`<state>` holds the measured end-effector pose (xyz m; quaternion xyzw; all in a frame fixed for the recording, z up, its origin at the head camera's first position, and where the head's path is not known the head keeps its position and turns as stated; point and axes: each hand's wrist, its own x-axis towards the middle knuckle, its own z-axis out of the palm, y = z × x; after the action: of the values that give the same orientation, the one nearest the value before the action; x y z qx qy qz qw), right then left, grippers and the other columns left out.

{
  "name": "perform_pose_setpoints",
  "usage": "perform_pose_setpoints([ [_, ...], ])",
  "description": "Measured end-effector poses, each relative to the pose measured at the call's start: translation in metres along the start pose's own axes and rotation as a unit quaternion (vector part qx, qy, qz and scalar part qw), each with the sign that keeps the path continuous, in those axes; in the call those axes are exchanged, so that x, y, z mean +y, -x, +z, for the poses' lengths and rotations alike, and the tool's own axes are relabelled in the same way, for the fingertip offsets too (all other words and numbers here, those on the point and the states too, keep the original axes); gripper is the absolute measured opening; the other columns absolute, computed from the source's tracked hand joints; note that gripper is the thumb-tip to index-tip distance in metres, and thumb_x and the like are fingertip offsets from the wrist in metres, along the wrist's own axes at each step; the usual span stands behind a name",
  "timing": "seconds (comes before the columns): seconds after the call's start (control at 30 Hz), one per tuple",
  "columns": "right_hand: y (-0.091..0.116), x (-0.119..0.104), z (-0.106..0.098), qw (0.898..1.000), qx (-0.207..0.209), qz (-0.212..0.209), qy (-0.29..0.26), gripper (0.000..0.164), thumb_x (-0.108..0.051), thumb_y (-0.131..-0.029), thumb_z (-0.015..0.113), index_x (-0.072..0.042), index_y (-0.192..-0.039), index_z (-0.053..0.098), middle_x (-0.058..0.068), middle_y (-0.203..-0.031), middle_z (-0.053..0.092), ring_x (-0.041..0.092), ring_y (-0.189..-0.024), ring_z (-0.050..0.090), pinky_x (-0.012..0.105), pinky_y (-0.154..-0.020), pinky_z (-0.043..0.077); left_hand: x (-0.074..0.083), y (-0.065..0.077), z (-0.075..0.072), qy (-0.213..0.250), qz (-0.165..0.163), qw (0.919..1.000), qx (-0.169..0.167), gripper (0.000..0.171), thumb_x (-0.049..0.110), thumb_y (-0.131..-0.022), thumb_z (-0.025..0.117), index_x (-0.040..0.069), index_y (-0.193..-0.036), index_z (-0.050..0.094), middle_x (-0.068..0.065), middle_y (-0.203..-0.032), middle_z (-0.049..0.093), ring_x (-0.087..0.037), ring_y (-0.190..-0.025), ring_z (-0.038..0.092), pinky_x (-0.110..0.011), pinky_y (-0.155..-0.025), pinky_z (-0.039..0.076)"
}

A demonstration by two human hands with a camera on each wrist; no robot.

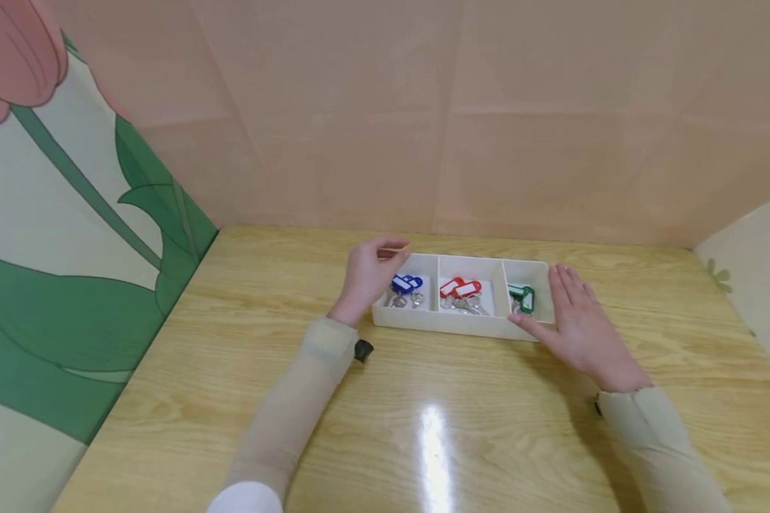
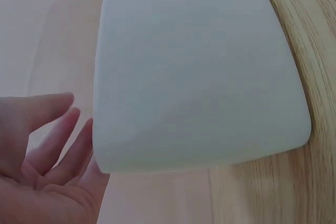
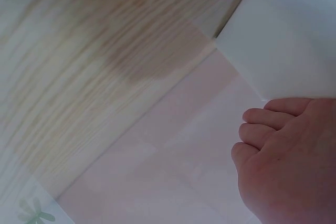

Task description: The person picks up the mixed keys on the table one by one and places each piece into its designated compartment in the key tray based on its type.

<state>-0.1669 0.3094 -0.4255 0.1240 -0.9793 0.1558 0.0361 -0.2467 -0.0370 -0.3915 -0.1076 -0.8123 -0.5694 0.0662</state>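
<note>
A white three-compartment tray (image 1: 445, 323) lies on the table. Its left compartment has keys on blue key tags (image 1: 407, 284), the middle one keys on red key tags (image 1: 460, 288), and the right one green key tags (image 1: 523, 298). Over the left end is my left hand (image 1: 371, 274), its thumb and loosely bent fingers apart with nothing between them; the left wrist view has it beside the tray's wall (image 2: 199, 77). My right hand (image 1: 584, 331) lies along the right end, fingers straight, thumb across the front corner. The right wrist view catches those fingers (image 3: 257, 135) against the white wall.
The wood-grain table (image 1: 488, 427) meets a pinkish backdrop (image 1: 455, 142) behind the tray. A panel with a painted flower and green leaves (image 1: 90, 306) stands at the left, and a pale panel (image 1: 757, 263) at the right.
</note>
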Motion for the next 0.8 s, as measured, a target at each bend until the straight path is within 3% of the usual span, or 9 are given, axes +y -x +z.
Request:
perform_pose_setpoints([
  [0.27, -0.001, 0.0, -0.001, 1.0, 0.0, -0.001, 0.0, 0.11, -0.063, -0.096, 0.059, 0.004, -0.159, -0.001, 0.029, -0.165, 0.001, 0.04, -0.152, -0.006, 0.051, -0.121, -0.007, -0.001, 0.002, -0.009, 0.01, 0.01, 0.9999, -0.006, 0.033, 0.026, -0.098, 0.072, 0.01, -0.126, 0.071, -0.002, -0.124, 0.07, -0.016, -0.109, 0.065, -0.028, -0.095, 0.053],
  [0.53, -0.001, -0.001, 0.0, 1.0, -0.004, 0.001, 0.001, 0.11, -0.064, -0.096, 0.058, 0.003, -0.159, -0.002, 0.029, -0.165, -0.001, 0.044, -0.152, -0.002, 0.051, -0.121, -0.008, -0.003, 0.007, -0.021, -0.027, 0.032, 0.9989, -0.022, 0.04, 0.035, -0.1, 0.068, 0.011, -0.132, 0.068, -0.002, -0.136, 0.064, -0.024, -0.126, 0.058, -0.036, -0.108, 0.044],
  [0.8, -0.001, 0.0, 0.0, 1.0, -0.002, -0.001, 0.0, 0.11, -0.063, -0.096, 0.059, 0.004, -0.159, -0.002, 0.029, -0.165, 0.0, 0.04, -0.152, -0.006, 0.051, -0.121, -0.007, -0.006, 0.014, -0.032, -0.067, 0.013, 0.9966, -0.046, 0.043, 0.037, -0.103, 0.062, 0.015, -0.14, 0.063, -0.004, -0.144, 0.058, -0.022, -0.133, 0.051, -0.041, -0.112, 0.039],
])
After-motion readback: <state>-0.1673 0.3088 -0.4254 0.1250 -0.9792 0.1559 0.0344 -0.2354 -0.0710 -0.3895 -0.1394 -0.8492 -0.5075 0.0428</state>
